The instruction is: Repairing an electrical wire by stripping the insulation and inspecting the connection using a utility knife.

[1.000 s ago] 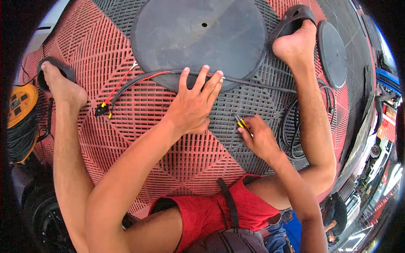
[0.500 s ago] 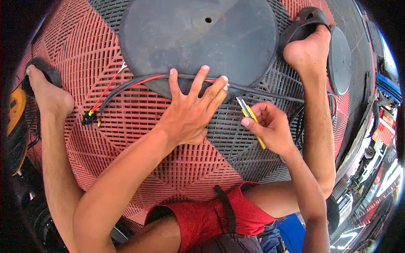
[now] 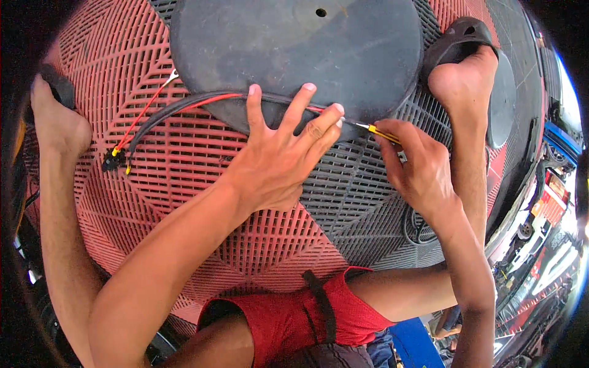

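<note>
Here's my yellow utility knife (image 3: 385, 134) at the black disc's (image 3: 294, 49) near edge, blade aimed left, long axis sloping gently down to the right. My right hand (image 3: 422, 161) pinches it, while my left hand (image 3: 270, 162) spreads its fingers across the cable (image 3: 161, 116); half a second ago the knife sat lower and steeper.

Left hand (image 3: 273, 162) spread across black cable (image 3: 161, 116) and red wire (image 3: 221, 98), fingertips over large round dark disc (image 3: 294, 46). Right hand (image 3: 424, 161) pinching yellow utility knife (image 3: 385, 134), blade tip just beside left fingertips, near cable. Black connector (image 3: 112, 161), metal terminal (image 3: 172, 76) toward left. Slatted red-and-grey floor tiles (image 3: 184, 175) beneath. Black clog (image 3: 443, 54) on right foot.
</note>
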`<state>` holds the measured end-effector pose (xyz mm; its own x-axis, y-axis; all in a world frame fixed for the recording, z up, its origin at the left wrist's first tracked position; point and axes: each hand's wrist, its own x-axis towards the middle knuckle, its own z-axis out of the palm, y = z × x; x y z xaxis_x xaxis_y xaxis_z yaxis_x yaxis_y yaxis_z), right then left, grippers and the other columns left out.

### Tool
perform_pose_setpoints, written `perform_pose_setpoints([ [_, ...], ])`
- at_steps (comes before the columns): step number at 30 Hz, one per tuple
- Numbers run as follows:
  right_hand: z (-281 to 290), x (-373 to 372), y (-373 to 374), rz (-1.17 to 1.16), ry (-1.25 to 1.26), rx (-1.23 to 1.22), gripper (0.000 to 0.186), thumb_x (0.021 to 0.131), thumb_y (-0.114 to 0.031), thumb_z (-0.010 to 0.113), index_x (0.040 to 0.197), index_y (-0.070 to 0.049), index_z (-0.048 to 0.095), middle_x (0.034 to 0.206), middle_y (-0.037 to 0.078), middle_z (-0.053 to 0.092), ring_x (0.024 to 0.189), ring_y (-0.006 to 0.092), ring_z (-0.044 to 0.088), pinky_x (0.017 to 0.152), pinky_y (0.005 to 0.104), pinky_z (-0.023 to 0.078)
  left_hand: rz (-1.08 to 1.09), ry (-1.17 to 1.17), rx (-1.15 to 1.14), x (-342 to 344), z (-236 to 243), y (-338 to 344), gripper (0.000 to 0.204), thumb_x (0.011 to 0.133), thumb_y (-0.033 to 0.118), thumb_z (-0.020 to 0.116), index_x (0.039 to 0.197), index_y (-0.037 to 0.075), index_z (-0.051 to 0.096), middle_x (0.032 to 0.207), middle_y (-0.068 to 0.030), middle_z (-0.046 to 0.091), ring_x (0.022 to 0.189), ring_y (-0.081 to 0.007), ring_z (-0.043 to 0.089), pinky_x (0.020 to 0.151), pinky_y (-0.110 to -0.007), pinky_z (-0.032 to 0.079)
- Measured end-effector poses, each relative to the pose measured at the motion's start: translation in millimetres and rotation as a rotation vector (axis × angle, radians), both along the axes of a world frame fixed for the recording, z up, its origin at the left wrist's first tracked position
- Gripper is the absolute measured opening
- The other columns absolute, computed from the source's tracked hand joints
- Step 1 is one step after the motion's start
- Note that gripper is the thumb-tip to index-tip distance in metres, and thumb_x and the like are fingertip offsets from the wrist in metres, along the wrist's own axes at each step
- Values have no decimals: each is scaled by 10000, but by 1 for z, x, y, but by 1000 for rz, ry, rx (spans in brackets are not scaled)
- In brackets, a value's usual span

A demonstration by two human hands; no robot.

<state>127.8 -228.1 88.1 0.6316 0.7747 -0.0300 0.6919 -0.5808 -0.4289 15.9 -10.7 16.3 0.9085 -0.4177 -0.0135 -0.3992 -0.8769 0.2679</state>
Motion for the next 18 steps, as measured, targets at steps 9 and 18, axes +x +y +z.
perform_pose_setpoints([
  [9, -2, -2, -1, 21, -53, -45, 130, 903, -48, 696, 1009, -45, 621, 793, 118, 666, 701, 306, 679, 603, 418, 552, 4, -7, -25, -1, -2, -2, 1037, 525, 431, 817, 1477, 124, 543, 1663, -52, 306, 1553, -403, 189, 1044, -888, 85],
  [18, 6, -16, 6, 35, -61, -167, 235, 774, -4, 683, 992, -24, 596, 964, 129, 707, 745, 331, 688, 671, 437, 587, -12, 33, -1, 1, 4, 3, 1039, 531, 423, 841, 1478, 122, 538, 1665, -52, 303, 1555, -394, 188, 1032, -875, 131],
])
